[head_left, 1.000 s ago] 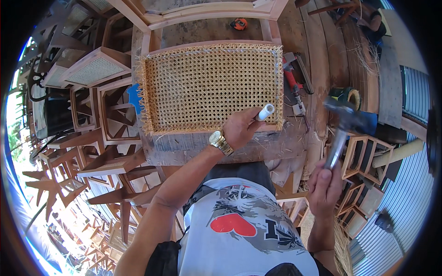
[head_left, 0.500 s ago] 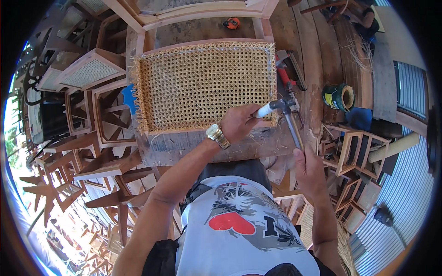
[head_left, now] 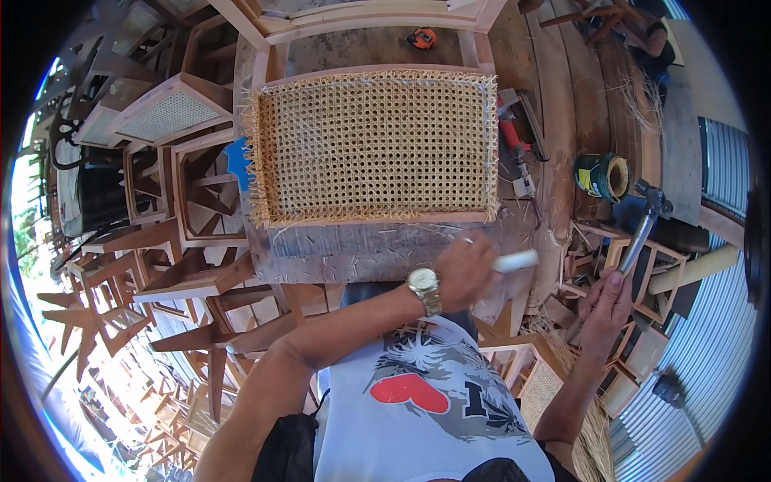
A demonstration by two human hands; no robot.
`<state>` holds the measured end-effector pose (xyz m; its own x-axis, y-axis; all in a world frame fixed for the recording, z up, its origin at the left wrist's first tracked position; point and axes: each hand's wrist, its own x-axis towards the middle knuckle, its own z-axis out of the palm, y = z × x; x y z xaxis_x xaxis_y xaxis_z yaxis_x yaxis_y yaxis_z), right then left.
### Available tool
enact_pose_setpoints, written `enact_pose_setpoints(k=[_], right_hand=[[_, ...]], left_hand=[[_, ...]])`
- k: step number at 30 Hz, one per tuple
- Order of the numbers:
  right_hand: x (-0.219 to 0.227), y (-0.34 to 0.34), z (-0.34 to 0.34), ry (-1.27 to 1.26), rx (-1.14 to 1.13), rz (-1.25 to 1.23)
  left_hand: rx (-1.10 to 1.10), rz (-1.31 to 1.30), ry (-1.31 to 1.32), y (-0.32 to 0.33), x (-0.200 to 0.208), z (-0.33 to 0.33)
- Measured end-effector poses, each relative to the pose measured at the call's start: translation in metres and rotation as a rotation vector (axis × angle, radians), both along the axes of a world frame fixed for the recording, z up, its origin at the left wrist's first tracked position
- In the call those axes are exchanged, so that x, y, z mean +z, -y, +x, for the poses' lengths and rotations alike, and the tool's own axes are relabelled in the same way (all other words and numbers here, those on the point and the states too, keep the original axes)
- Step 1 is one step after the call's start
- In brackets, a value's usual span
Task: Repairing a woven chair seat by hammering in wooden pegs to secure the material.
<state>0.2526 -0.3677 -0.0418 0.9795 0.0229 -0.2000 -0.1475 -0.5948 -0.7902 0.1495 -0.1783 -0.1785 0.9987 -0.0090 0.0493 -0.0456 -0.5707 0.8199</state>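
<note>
A panel of woven cane webbing (head_left: 381,149), with frayed strands along its edges, lies over a wooden frame on the workbench (head_left: 337,257). My left hand (head_left: 464,277), slightly blurred, is closed around a short white rod (head_left: 516,261), just off the bench's near edge. The rod's tip points right, apart from the panel. Out to the right, my right hand (head_left: 608,299) grips a hammer (head_left: 640,237) by its metal handle, head up and away from the cane.
Right of the panel lie a red tool with a hose fitting (head_left: 514,132) and a dark green bucket (head_left: 601,177). An orange tape measure (head_left: 421,38) sits beyond it. Wooden chair frames (head_left: 193,281) crowd the left. Another person (head_left: 654,48) is at the far right.
My left hand has drawn the white rod back off the panel's near right corner, toward my body. My right hand has swung the hammer out to the right, apart from the rod.
</note>
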Motion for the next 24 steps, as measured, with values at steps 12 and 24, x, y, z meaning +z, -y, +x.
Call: enact_pose_setpoints(k=[12,24], right_hand=[[-0.033,-0.022,-0.042,-0.23,0.133,0.082],[-0.04,-0.036,-0.045,-0.266,0.272,0.074]], left_hand=[[0.381,-0.704,-0.347,-0.09,0.001,-0.019],[0.579,-0.729,-0.303,-0.124,-0.035,0.013]])
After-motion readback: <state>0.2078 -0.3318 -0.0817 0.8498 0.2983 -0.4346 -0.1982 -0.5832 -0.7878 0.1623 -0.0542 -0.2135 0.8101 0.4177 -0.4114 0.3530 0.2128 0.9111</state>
